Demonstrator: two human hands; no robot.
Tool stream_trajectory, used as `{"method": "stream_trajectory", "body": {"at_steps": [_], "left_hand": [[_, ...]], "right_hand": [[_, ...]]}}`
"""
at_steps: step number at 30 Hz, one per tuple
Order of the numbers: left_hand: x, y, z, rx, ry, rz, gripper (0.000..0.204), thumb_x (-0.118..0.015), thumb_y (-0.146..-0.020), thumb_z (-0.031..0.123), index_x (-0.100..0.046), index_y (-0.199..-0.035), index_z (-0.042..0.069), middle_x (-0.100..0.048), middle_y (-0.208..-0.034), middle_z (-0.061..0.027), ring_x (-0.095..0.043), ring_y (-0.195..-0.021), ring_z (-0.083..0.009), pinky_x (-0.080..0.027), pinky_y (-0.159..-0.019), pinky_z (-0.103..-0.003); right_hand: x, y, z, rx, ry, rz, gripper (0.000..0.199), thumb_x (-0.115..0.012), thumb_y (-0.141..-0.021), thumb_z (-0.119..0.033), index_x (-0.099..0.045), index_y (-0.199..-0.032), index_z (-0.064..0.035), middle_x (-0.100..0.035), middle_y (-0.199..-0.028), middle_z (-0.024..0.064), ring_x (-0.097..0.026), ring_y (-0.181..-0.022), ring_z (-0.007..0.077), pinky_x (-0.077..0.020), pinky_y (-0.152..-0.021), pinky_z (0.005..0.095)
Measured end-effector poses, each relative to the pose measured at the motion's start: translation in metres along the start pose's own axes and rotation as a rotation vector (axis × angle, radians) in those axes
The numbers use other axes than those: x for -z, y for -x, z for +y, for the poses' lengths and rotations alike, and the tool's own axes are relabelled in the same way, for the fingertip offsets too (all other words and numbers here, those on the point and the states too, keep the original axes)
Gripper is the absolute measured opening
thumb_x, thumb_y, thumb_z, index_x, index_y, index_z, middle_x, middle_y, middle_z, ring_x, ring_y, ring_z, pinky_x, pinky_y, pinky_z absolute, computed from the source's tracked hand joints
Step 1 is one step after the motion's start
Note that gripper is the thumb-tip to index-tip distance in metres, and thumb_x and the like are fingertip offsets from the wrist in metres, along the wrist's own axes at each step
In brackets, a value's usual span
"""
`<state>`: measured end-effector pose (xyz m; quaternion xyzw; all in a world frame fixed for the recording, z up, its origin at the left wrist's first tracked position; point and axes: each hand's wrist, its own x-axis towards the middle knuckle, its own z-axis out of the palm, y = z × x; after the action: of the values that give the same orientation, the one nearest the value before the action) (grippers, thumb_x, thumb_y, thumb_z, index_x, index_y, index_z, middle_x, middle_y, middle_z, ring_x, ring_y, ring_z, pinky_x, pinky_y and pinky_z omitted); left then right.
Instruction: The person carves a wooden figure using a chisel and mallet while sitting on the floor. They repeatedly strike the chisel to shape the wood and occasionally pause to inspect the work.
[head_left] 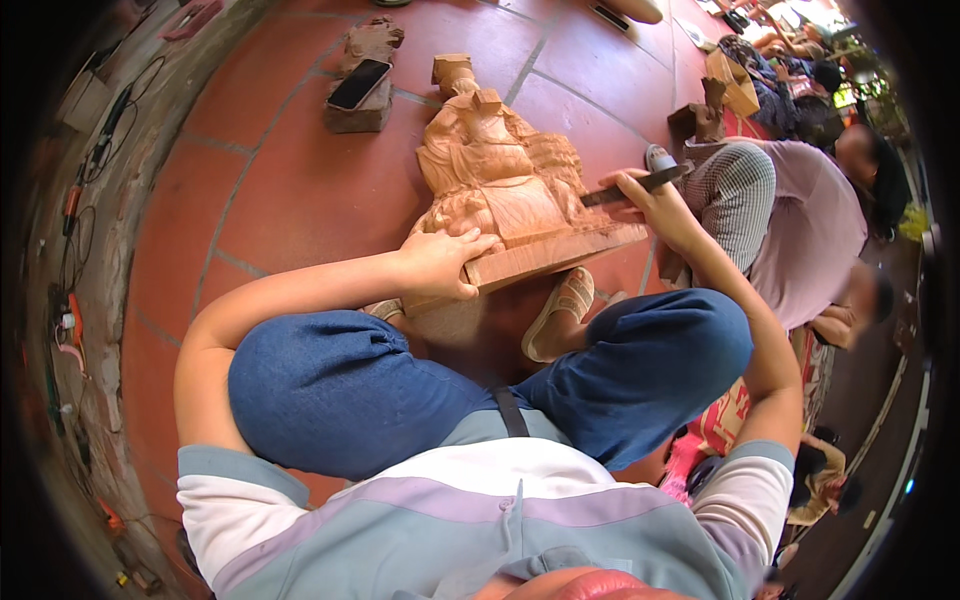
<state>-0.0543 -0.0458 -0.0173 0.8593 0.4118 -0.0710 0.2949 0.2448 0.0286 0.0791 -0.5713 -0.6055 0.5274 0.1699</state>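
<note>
A carved wooden figure [500,165] in light brown wood leans back on the tiled floor, its flat thick base [560,250] turned toward me. My left hand [448,262] grips the left corner of that base, fingers over the carving and thumb on the near side. In my right hand [645,200] is a long, dark, narrow hand tool [664,178]. Its left end points at the carving's right side, just above the base. I cannot make out whether the tip touches the wood, or what kind of tool it is.
Beyond the carving, a phone [359,84] lies on a dark wooden block [358,112]. Close on the right a person in checked trousers [742,195] sits, with more people farther back. Cables [100,150] run along the ledge at left. My sandalled foot [562,315] is below the base.
</note>
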Motion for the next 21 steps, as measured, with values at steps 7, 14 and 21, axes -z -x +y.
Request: {"method": "stream_trajectory", "body": {"at_steps": [7,14,21], "left_hand": [[0.022,-0.023,0.011,-0.01,0.037,0.001,0.044,-0.063,-0.075,0.036,-0.058,-0.115,0.019,-0.063,-0.102,-0.0131,-0.063,-0.09,-0.0295,-0.05,-0.075,-0.04],[0.01,-0.053,0.001,-0.342,0.18,0.326,0.031,-0.063,-0.077,0.019,-0.062,-0.107,0.013,-0.061,-0.084,-0.0095,-0.059,-0.077,-0.0279,-0.05,-0.065,-0.038],[0.02,-0.041,-0.034,-0.357,0.33,0.075,0.03,-0.06,-0.078,0.014,-0.06,-0.108,0.013,-0.06,-0.089,-0.0095,-0.059,-0.083,-0.0277,-0.049,-0.07,-0.037]], "right_hand": [[-0.015,-0.097,0.031,0.178,-0.376,0.129,0.012,-0.061,-0.081,-0.004,-0.057,-0.092,-0.0012,-0.061,-0.084,0.0062,-0.062,-0.076,0.0136,-0.0535,-0.068,0.0247],[-0.06,-0.185,0.076,0.314,-0.226,0.063,0.018,-0.058,-0.082,-0.008,-0.066,-0.098,-0.0064,-0.061,-0.081,0.0025,-0.054,-0.064,0.0069,-0.0439,-0.054,0.0193],[-0.04,-0.195,0.106,0.095,-0.413,0.056,0.009,-0.06,-0.079,-0.003,-0.066,-0.086,-0.0064,-0.061,-0.076,0.0011,-0.052,-0.058,0.006,-0.0408,-0.048,0.0197]]}}
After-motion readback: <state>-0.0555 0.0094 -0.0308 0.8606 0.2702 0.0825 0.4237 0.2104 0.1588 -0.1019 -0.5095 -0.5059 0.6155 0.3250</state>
